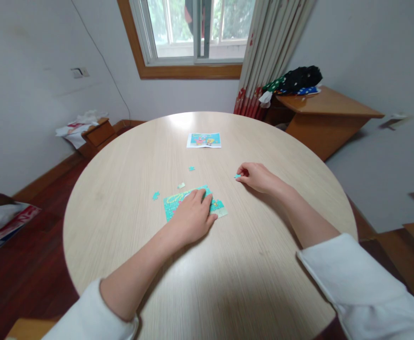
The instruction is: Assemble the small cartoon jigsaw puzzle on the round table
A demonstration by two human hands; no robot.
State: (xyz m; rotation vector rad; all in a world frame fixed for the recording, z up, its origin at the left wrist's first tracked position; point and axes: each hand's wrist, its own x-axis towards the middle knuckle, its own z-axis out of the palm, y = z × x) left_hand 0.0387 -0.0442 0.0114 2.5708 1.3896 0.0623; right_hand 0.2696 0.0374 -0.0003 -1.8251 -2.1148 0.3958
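Observation:
My left hand (pixel 197 215) lies with fingers spread over a partly assembled jigsaw puzzle (pixel 173 202), covering much of its middle. The puzzle is mostly turquoise with a pale corner at its right. To the right and a little farther off, my right hand (pixel 254 176) pinches a small turquoise puzzle piece (pixel 237 176) between thumb and fingertips, at or just above the table. Two loose turquoise pieces, one puzzle piece (pixel 156 195) left of the puzzle and another puzzle piece (pixel 191 168) beyond it, lie on the wood. A pale puzzle piece (pixel 181 185) rests just behind the puzzle's far edge.
A printed cartoon picture (pixel 204 140) lies toward the far side of the round wooden table (pixel 122 189). Behind are a window and a curtain (pixel 263 52). At right stands a brown desk (pixel 330 106) with cloths (pixel 300 79) on it.

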